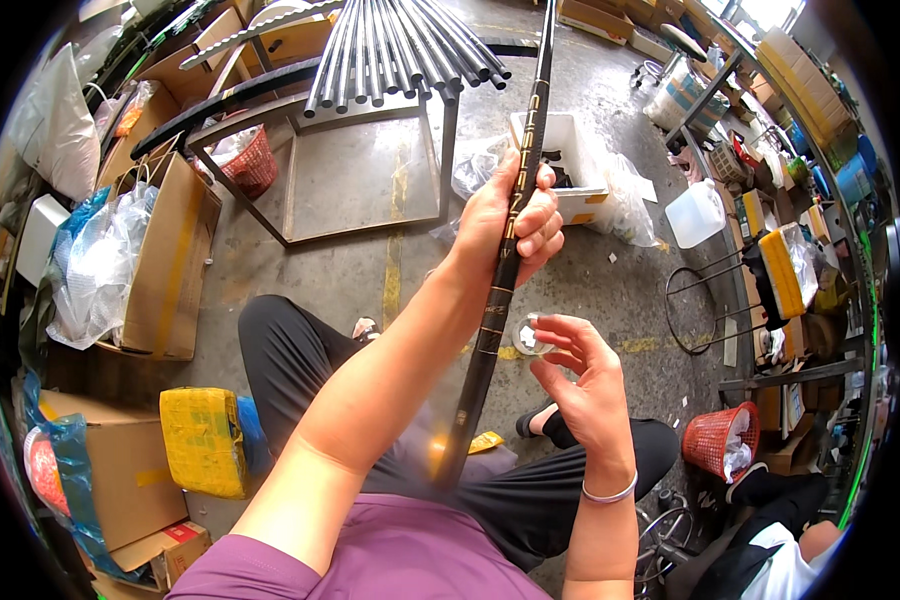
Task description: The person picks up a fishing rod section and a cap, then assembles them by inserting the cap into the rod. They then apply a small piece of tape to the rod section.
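A long black fishing rod with gold markings slants from my lap up past the top of the view. My left hand is wrapped round its upper part. To the right of the rod's lower part is my right hand, its fingers and thumb curved about a small clear round roll with a white middle. That roll looks like clear tape, though its exact kind is hard to make out. A silver bangle circles my right wrist.
Ahead, several dark tubes lie fanned out above a metal frame. A white foam box stands beyond my hands. Cardboard boxes line the left; a yellow stool, a red basket and another person are near.
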The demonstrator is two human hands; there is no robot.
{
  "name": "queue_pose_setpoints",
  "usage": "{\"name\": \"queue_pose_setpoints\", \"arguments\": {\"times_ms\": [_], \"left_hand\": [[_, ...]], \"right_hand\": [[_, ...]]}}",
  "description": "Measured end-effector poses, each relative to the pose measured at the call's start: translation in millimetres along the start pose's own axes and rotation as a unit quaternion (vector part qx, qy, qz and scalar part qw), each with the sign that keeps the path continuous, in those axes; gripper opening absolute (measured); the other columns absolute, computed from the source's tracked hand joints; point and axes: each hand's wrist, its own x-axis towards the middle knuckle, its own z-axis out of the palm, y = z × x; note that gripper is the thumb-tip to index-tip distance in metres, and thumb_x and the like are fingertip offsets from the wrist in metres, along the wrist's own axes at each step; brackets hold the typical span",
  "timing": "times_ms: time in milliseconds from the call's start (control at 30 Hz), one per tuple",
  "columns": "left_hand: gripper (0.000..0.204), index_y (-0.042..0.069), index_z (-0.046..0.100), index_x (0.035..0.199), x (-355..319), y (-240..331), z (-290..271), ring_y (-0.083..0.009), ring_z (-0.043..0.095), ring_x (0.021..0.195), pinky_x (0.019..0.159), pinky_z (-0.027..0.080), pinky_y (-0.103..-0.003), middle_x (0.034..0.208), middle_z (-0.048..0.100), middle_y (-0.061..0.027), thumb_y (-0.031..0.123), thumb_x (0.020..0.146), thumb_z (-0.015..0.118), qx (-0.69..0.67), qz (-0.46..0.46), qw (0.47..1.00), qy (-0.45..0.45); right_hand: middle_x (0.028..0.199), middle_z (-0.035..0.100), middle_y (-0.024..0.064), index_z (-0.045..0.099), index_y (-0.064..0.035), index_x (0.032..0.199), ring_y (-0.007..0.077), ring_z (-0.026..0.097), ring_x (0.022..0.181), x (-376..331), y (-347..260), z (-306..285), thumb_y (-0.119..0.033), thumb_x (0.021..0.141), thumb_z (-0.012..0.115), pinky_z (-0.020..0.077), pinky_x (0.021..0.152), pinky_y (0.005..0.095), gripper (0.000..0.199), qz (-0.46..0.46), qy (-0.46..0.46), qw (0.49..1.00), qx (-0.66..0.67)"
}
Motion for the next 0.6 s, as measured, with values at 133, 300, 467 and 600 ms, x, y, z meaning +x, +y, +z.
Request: {"name": "queue_pose_setpoints", "arguments": {"times_ms": [133, 300, 467, 600], "left_hand": [[0.035, 0.008, 0.044, 0.092, 0, 1, -1, -0.0063, 0.035, 0.034, 0.036, 0.027, -0.020, 0.045, 0.035, 0.0059, 0.040, 0.100, 0.031, -0.041, 0.000, 0.998, -0.038], [0.035, 0.008, 0.044, 0.092, -1, 2, 1, -0.0060, 0.035, 0.034, 0.036, 0.027, -0.020, 0.045, 0.036, 0.0060, 0.040, 0.100, 0.032, -0.044, 0.004, 0.997, -0.064], [0.035, 0.008, 0.044, 0.092, -2, 5, 3, -0.0060, 0.034, 0.034, 0.037, 0.027, -0.020, 0.045, 0.035, 0.0063, 0.040, 0.100, 0.033, -0.035, 0.009, 0.998, -0.056], [0.035, 0.008, 0.045, 0.093, -4, 5, 4, -0.0063, 0.035, 0.034, 0.037, 0.028, -0.020, 0.045, 0.035, 0.0066, 0.040, 0.099, 0.033, -0.030, 0.012, 0.997, -0.063]], "right_hand": [[0.092, 0.059, 0.0094, 0.064, -0.0027, 0.097, 0.0203, 0.057, 0.087, -3, -15, 6, 0.009, 0.075, 0.060, 0.0449, 0.079, 0.0291, 0.025, -0.167, -0.049, 0.984, -0.042], [0.083, 0.052, 0.0071, 0.065, -0.0054, 0.097, 0.0214, 0.054, 0.079, -4, -36, 21, 0.009, 0.078, 0.058, 0.0443, 0.072, 0.0293, 0.025, -0.204, -0.115, 0.971, -0.056], [0.087, 0.054, 0.0086, 0.064, -0.0047, 0.097, 0.0215, 0.056, 0.078, -3, -37, 27, 0.010, 0.080, 0.056, 0.0452, 0.069, 0.0280, 0.023, -0.188, -0.118, 0.974, -0.054], [0.092, 0.058, 0.0100, 0.064, -0.0032, 0.098, 0.0221, 0.059, 0.082, -3, -25, 25, 0.009, 0.081, 0.055, 0.0462, 0.070, 0.0277, 0.023, -0.178, -0.132, 0.975, -0.005]]}}
